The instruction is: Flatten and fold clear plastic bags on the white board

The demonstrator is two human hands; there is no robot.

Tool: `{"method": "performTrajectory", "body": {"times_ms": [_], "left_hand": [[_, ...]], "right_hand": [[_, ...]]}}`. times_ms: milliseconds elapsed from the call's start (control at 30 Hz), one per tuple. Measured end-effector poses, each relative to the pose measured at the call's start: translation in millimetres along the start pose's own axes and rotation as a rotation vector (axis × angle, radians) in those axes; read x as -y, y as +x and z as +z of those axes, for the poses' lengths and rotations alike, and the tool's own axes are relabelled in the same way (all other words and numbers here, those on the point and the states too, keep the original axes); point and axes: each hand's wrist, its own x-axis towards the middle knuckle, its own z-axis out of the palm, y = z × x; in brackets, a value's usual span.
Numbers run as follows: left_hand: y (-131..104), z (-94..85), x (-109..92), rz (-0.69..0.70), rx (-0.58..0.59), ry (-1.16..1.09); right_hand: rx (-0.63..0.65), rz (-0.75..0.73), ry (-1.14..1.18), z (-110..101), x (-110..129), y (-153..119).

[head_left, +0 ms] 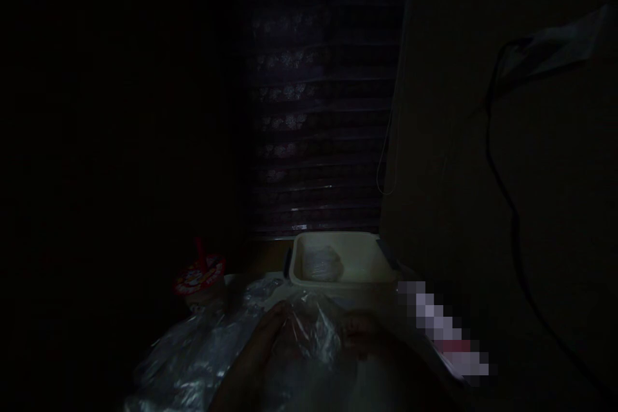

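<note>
The view is very dark. At the bottom centre a clear plastic bag [316, 331] lies between my two hands. My left hand [270, 331] is closed on the bag's left side, and my right hand [362, 328] is closed on its right side. What the bag holds cannot be made out. More crumpled clear plastic [193, 354] lies left of my left hand. Just beyond the bag stands a pale rectangular bin [364, 261] with a plastic-wrapped bundle [322, 264] in its left part.
A cup [200, 280] with a red patterned lid and red straw stands at the left. A blurred pale object [447, 335] lies at the right. Behind are a blind [318, 109] and a hanging cord; a dark cable [514, 219] runs down the right wall.
</note>
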Motion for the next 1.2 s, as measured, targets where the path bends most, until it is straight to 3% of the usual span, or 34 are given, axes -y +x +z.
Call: {"method": "performTrajectory", "body": {"times_ms": [67,200,333,567,667,800,933,1067,1200], "left_hand": [[-8,9.9,-14,0.042,0.108,0.144],[-22,29.1,-38,0.111,0.287,0.465],[-28,46.7,-50,0.184,0.378,0.673],[-38,61.2,-57,0.246,0.222,0.679],[-44,51.1,-56,0.228,0.247,0.661],[-46,29.4,-49,0.233,0.282,0.649],[-41,21.4,-46,0.267,0.12,0.745],[-34,27.1,-52,0.319,0.019,0.758],[-39,40.5,-66,0.358,-0.005,0.707]], "right_hand": [[-0.022,-0.062,-0.086,0,8,-6],[-0.075,-0.335,-0.262,1,45,-28],[-0.044,-0.367,-0.391,9,84,-50],[-0.345,-0.327,-0.58,20,95,-53],[-0.347,-0.309,-0.591,16,99,-53],[-0.454,-0.27,-0.56,6,103,-58],[-0.49,-0.312,-0.588,-1,95,-60],[-0.596,-0.329,-0.598,-1,95,-62],[-0.665,-0.303,-0.58,0,111,-73]]}}
